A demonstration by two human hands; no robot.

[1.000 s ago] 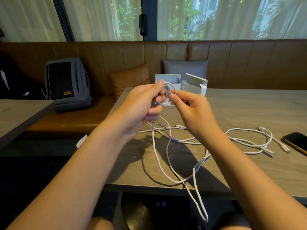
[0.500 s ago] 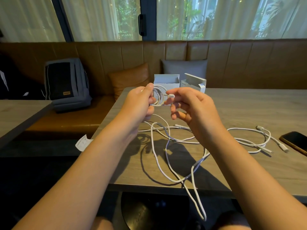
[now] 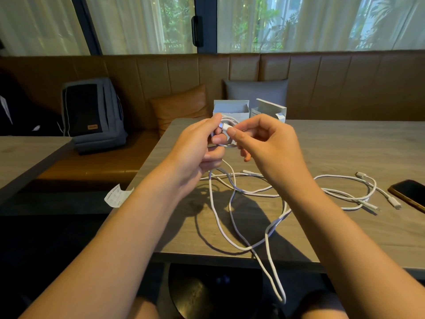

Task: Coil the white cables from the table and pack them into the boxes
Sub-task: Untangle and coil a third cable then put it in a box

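1. Coiling in progress: our left hand [image 3: 200,146] grips a small coil [image 3: 226,122] of white cable, raised above the table [image 3: 333,146]; our right hand [image 3: 264,143] pinches the cable at the coil's edge
2. Next move, we judge: wind in the slack [image 3: 230,203], which trails over the near table edge; a second cable [image 3: 358,192] lies loose to the right
3. Two white boxes [image 3: 231,109] stand open at the far edge; we cannot see their contents

White cables [image 3: 232,210], white boxes [image 3: 231,109], grey table [image 3: 345,146].
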